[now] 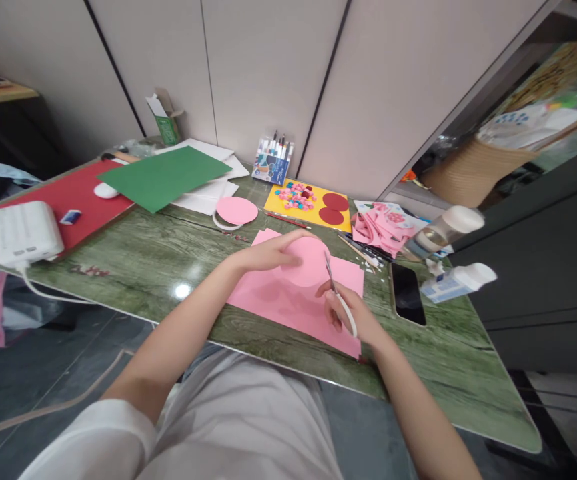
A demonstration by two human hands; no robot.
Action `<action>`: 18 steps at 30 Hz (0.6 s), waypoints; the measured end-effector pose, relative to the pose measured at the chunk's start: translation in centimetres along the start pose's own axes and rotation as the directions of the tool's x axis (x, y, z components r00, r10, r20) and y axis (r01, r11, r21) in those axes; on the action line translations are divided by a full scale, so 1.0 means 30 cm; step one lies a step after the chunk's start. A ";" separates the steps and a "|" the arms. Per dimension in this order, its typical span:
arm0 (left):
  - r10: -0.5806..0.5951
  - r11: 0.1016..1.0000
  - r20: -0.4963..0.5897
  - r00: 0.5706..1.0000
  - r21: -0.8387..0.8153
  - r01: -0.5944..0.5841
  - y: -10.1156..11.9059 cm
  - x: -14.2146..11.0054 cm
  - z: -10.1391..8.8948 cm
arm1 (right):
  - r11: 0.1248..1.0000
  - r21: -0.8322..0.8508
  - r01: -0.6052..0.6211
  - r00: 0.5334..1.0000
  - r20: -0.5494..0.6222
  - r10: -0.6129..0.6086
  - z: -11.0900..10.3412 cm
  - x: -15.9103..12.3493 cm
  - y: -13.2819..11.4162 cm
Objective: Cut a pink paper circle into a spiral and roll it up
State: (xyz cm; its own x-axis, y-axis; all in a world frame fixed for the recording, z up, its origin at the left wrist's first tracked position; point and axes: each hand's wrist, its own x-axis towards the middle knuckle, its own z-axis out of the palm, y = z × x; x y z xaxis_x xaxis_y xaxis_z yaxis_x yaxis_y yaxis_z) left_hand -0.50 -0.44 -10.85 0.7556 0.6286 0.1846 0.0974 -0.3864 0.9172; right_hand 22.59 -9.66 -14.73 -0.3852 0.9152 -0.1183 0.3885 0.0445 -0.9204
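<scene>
My left hand (pixel 274 251) grips the edge of a rounded pink paper piece (pixel 308 263), fingers curled over it. My right hand (pixel 349 313) is wrapped round the white handles of a pair of scissors (pixel 337 288), whose blades point up into the pink piece's right edge. Under both hands lies a larger pink paper sheet (pixel 288 303) on the green wood-patterned table (pixel 168 247).
A pink paper disc on a tape roll (pixel 237 211), a yellow sheet with red circles and small beads (pixel 313 203), pink scraps (pixel 381 230), a phone (pixel 407 293), glue bottles (pixel 451 283), markers (pixel 272 160), green paper (pixel 165 177), red paper (pixel 68 200) and a white box (pixel 27 232) surround me.
</scene>
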 end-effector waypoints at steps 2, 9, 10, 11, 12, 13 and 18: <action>0.002 1.000 0.001 1.000 0.000 -0.002 -0.001 -0.001 -0.002 | 1.000 0.008 -0.004 1.000 0.007 0.004 -0.001 -0.001 -0.001; 0.017 1.000 0.031 0.999 0.015 -0.017 -0.020 -0.006 -0.014 | 0.999 0.022 -0.029 0.998 0.052 0.028 -0.010 -0.005 -0.005; 0.015 1.000 0.036 0.999 0.020 -0.016 -0.024 -0.006 -0.017 | 0.999 0.021 -0.033 0.998 0.060 0.032 -0.011 -0.005 -0.005; 0.013 1.000 0.043 0.999 0.027 -0.014 -0.027 -0.006 -0.019 | 0.999 0.021 -0.037 0.997 0.067 0.035 -0.011 -0.006 -0.005; 0.011 0.999 0.049 0.999 0.034 -0.013 -0.029 -0.006 -0.022 | 0.999 0.021 -0.040 0.997 0.072 0.038 -0.012 -0.007 -0.005; 0.008 0.999 0.054 0.998 0.042 -0.010 -0.031 -0.007 -0.025 | 0.999 0.021 -0.043 0.996 0.078 0.041 -0.012 -0.008 -0.005; -0.010 0.998 0.073 0.997 0.057 0.006 -0.031 -0.014 -0.042 | 0.998 0.023 -0.055 0.993 0.105 0.052 -0.013 -0.010 -0.010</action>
State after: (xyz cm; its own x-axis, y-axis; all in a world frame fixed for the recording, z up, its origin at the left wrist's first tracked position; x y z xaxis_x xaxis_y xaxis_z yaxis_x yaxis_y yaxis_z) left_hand -1.71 0.51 -11.34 0.7998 0.5815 0.1489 0.1389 -0.4207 0.8965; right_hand 22.91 -9.80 -14.26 -0.4499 0.8693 -0.2047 0.3899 -0.0150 -0.9207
